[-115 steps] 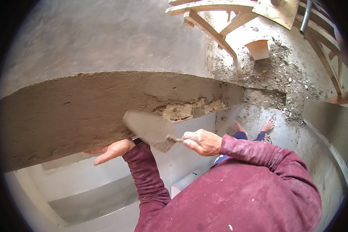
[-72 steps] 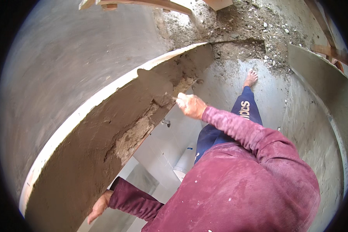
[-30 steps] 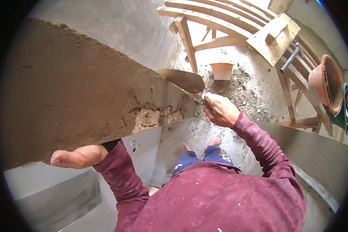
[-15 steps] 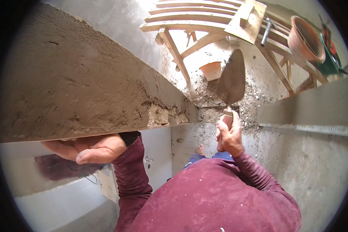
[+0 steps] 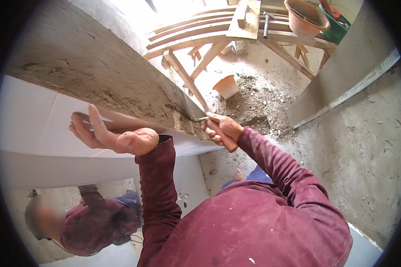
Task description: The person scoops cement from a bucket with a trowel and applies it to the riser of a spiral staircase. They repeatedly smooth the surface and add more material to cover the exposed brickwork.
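Note:
A trowel (image 5: 229, 143) is in my right hand (image 5: 225, 128), the fingers wrapped round its wooden handle. Its metal shank reaches the edge of the grey plastered wall end (image 5: 107, 71); the blade is edge-on and mostly hidden there. Close to that spot the plaster is broken, with a pale rough patch (image 5: 181, 123). My left hand (image 5: 120, 135) is open, palm up and fingers apart, just below the wall's lower edge. Behind its fingers runs a glossy white tiled face (image 5: 40, 107).
Beyond the wall stands a slatted wooden bench (image 5: 191, 38) carrying a board (image 5: 247, 24), a hammer (image 5: 267, 26), a terracotta-coloured bucket (image 5: 303, 22) and a green bucket (image 5: 336, 32). A small orange tub (image 5: 226, 86) lies by rubble (image 5: 258, 102). Another plastered wall (image 5: 343, 71) is at right; a mirror (image 5: 98, 218) at lower left.
My right hand has swung the trowel left, from upright in mid-air to the wall's edge. My left hand has moved up and its fingers have spread. The view has shifted.

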`<state>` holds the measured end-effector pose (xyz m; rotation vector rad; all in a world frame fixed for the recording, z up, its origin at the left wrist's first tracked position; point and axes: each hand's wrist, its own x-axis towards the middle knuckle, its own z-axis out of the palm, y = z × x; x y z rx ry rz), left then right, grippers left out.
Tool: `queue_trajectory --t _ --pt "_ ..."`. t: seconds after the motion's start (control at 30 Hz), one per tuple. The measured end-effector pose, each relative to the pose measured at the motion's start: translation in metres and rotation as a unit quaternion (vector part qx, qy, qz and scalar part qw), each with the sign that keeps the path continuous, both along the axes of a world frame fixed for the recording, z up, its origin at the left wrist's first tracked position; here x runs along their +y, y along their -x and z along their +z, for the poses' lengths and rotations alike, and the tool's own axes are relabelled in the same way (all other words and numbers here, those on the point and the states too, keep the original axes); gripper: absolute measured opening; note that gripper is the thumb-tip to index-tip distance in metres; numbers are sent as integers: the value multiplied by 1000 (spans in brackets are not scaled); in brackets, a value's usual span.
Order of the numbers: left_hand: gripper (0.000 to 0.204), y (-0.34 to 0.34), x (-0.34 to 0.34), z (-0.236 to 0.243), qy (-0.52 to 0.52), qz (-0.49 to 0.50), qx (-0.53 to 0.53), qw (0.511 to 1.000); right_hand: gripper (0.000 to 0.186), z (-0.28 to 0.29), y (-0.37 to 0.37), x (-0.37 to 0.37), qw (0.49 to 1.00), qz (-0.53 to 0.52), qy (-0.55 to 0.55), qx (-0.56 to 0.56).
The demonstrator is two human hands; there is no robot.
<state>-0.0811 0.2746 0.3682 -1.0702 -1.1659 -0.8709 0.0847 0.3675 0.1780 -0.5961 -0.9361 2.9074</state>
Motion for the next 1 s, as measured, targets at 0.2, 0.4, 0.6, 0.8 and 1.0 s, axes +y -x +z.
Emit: queue_trajectory --t 0.2,0.4,0.6,0.8,1.0 --pt "83 -12 5 -4 -42 -43 -69 996 44 32 -4 -49 896 -55 -400 188" --pt "84 -10 16 -2 -108 -181 -76 975 39 10 -103 -65 947 -15 -314 72" --pt "72 -35 4 -20 -69 -388 -153 906 36 -233 -267 -31 541 84 -783 -297" --pt "45 -115 -46 -173 504 -343 -496 618 25 -358 -449 -78 621 150 -337 -692" --pt "59 -153 -164 -497 625 -293 -715 112 31 -445 -543 -58 638 448 -458 -427"
